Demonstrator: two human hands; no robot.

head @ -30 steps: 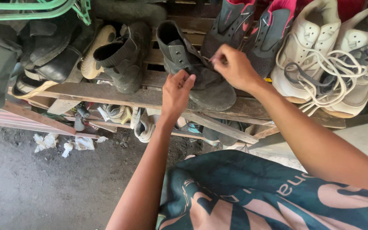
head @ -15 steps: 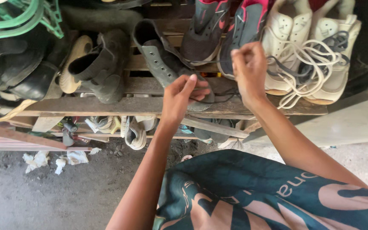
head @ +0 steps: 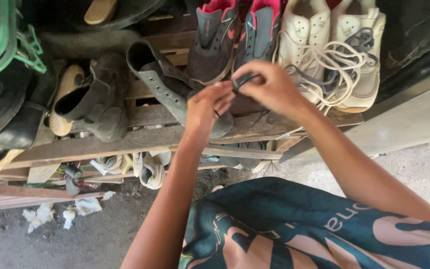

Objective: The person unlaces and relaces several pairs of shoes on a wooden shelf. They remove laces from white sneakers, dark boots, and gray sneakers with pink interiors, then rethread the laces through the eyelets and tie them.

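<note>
The fingers of the right hand (head: 269,89) are pinched shut on a short dark lace (head: 244,79), which shows as a thin strip running from the fingertips toward the left hand (head: 206,105); the left hand's fingers are curled closed just beside it, and a thin dark line crosses them, though I cannot tell for certain that it is the same lace held there. Both hands hover directly above the toe end of the grey boot (head: 175,87), which lies tilted on the wooden rack (head: 125,144) near its front edge, its open collar pointing to the back left. The likely trouble, as I judge it, is that the lace slips out of so slight a pinch, or that a tug drags the loose boot forward off the rack's front edge onto the ground below. The white sneakers (head: 324,45), at the rack's right end, trail tangled laces close behind the right hand, which could snag. The red-lined sneakers (head: 235,35) sit just behind the boot.
</note>
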